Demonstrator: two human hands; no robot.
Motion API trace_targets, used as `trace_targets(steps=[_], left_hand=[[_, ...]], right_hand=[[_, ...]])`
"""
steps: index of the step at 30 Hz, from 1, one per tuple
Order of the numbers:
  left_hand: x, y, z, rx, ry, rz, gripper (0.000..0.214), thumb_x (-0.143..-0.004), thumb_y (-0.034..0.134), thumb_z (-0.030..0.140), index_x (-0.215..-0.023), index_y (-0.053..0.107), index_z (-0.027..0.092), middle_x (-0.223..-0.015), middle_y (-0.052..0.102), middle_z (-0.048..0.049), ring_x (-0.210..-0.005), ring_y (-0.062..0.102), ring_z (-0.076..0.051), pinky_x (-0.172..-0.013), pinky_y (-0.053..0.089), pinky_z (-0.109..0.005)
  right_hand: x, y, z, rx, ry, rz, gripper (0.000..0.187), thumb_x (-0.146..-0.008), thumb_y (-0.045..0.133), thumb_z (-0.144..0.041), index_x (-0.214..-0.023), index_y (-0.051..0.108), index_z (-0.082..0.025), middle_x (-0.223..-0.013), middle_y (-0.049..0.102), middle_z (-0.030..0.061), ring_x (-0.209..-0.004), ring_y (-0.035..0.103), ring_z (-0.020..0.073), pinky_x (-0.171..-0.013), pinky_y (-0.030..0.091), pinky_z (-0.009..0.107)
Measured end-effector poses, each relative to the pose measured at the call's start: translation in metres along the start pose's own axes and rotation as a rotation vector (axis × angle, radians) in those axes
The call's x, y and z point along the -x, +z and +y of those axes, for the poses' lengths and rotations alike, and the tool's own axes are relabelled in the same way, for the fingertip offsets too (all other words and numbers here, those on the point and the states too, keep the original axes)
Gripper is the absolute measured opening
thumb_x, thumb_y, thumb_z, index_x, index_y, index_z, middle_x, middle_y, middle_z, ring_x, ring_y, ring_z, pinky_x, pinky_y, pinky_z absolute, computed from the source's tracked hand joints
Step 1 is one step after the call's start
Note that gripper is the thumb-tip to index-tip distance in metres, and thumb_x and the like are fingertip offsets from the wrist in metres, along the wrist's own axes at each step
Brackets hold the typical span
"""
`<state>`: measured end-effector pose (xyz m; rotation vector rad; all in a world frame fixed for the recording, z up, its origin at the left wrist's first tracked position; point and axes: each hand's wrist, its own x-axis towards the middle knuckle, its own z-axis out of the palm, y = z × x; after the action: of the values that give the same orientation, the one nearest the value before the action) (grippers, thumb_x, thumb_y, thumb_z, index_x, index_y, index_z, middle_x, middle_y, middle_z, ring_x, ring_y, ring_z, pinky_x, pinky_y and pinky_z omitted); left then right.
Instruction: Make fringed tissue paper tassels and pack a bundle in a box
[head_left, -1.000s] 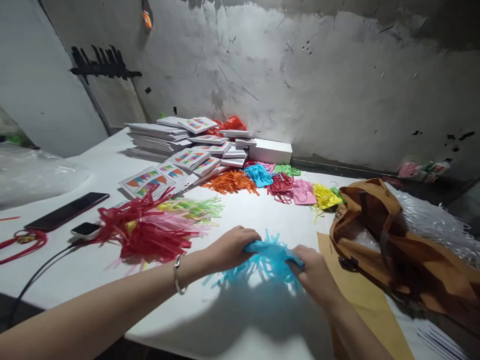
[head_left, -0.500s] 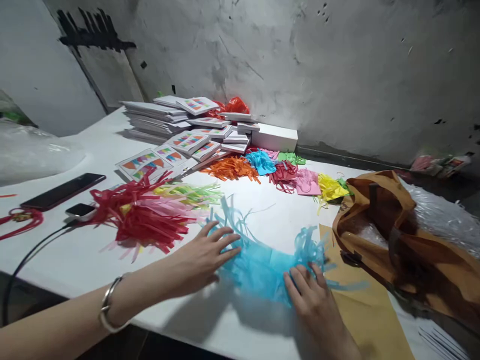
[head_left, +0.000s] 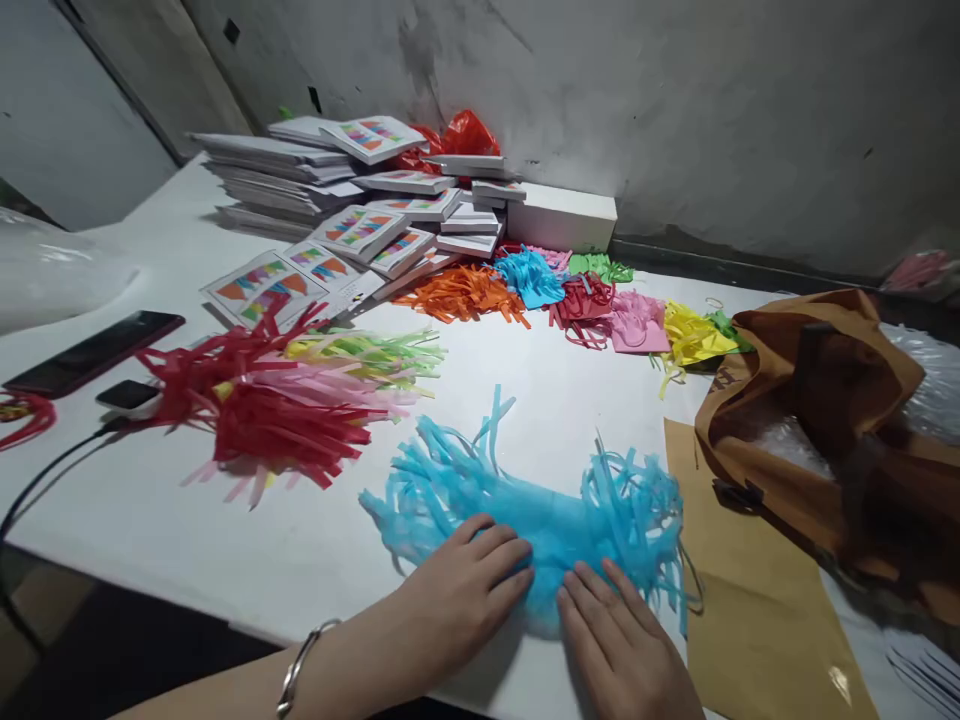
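Observation:
A blue tissue-paper tassel sheet [head_left: 551, 515], solid in the middle with cut fringe at both ends, lies on the white table near its front edge. My left hand [head_left: 476, 590], with a silver bangle at the wrist, rests on the sheet's near middle part, its fingers slightly bent over the paper. Beside it, my right hand [head_left: 611, 625] presses down with fingers stretched out on the near edge, right of centre. Both thumbs are largely hidden. To the left lies a pile of finished-looking tassels in red [head_left: 292, 430], with pink, yellow and green ones partly under it.
Folded fringed papers, including orange [head_left: 465, 292] and yellow [head_left: 694, 335], line the back of the table. Behind them stand stacked printed cards [head_left: 277, 175] and a white box [head_left: 562, 215]. A brown bag [head_left: 795, 400] is at right; a phone [head_left: 94, 350] lies left.
Both hands have come nearer the front edge, the left one moving right, closer to the other. The blue sheet now lies flatter, its fringe spread at both ends. The view has shifted downward.

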<state>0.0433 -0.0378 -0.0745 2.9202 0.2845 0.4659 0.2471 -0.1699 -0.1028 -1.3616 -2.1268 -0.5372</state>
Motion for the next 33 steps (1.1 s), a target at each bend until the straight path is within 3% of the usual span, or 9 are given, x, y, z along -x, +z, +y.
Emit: trace_targets(steps=[6, 10, 13, 17, 23, 29, 33], left_hand=[[0.004, -0.017, 0.006, 0.171, -0.04, -0.089, 0.018, -0.098, 0.053, 0.012, -0.111, 0.062, 0.018, -0.109, 0.071, -0.0051, -0.095, 0.06, -0.022, -0.093, 0.041, -0.038], [-0.007, -0.022, 0.001, 0.307, -0.174, -0.183, 0.008, -0.096, 0.06, 0.025, -0.101, 0.064, 0.02, -0.096, 0.071, -0.0036, -0.088, 0.061, -0.022, -0.078, 0.044, -0.034], [-0.019, -0.025, -0.003, 0.297, -0.273, -0.29, 0.016, -0.099, 0.055, 0.027, -0.09, 0.065, 0.019, -0.084, 0.07, -0.003, -0.079, 0.063, -0.021, -0.069, 0.042, -0.032], [-0.032, -0.022, -0.011, 0.242, -0.42, -0.4, 0.024, -0.1, 0.05, 0.021, -0.079, 0.062, 0.019, -0.074, 0.069, -0.0012, -0.067, 0.063, -0.019, -0.056, 0.032, -0.029], [-0.042, -0.014, -0.02, 0.167, -0.546, -0.448, 0.024, -0.1, 0.05, 0.022, -0.081, 0.064, 0.018, -0.078, 0.07, -0.0041, -0.07, 0.065, -0.021, -0.056, 0.031, -0.029], [-0.038, -0.012, -0.019, 0.113, -0.493, -0.338, 0.002, -0.092, 0.062, 0.019, -0.093, 0.061, 0.018, -0.09, 0.069, -0.0042, -0.081, 0.064, -0.022, -0.061, 0.04, -0.029], [-0.03, -0.016, -0.017, 0.118, -0.376, -0.121, 0.011, -0.093, 0.055, 0.009, -0.088, 0.06, 0.018, -0.083, 0.065, -0.0029, -0.078, 0.058, -0.021, -0.067, 0.043, -0.032]], right_hand=[[0.005, -0.001, 0.003, -0.048, -0.036, -0.064, 0.029, -0.098, 0.041, -0.006, -0.105, 0.069, -0.011, -0.109, 0.076, 0.0101, -0.114, 0.068, 0.0238, -0.102, 0.05, 0.039], [-0.013, -0.005, 0.001, -0.163, 0.223, -0.143, 0.026, -0.099, 0.039, -0.01, -0.104, 0.064, -0.015, -0.091, 0.073, 0.0076, -0.087, 0.07, 0.0208, -0.081, 0.053, 0.036], [-0.03, -0.004, 0.001, -0.247, 0.428, -0.226, 0.026, -0.104, 0.037, -0.018, -0.092, 0.06, -0.021, -0.074, 0.064, 0.0016, -0.066, 0.061, 0.0184, -0.061, 0.045, 0.032], [-0.041, 0.001, 0.007, -0.225, 0.518, -0.321, 0.031, -0.106, 0.035, -0.027, -0.086, 0.058, -0.023, -0.074, 0.06, 0.0001, -0.067, 0.056, 0.0205, -0.063, 0.036, 0.033], [-0.044, 0.008, 0.02, -0.069, 0.488, -0.415, 0.035, -0.106, 0.035, -0.027, -0.076, 0.053, -0.025, -0.07, 0.061, -0.0001, -0.065, 0.054, 0.0229, -0.067, 0.029, 0.034], [-0.055, 0.009, 0.029, -0.033, 0.486, -0.468, 0.03, -0.103, 0.044, -0.025, -0.074, 0.05, -0.025, -0.063, 0.06, -0.0011, -0.057, 0.053, 0.0224, -0.058, 0.028, 0.033], [-0.063, -0.001, 0.034, -0.16, 0.419, -0.253, 0.022, -0.103, 0.045, -0.022, -0.085, 0.058, -0.022, -0.081, 0.064, 0.0027, -0.074, 0.058, 0.0207, -0.071, 0.042, 0.034]])
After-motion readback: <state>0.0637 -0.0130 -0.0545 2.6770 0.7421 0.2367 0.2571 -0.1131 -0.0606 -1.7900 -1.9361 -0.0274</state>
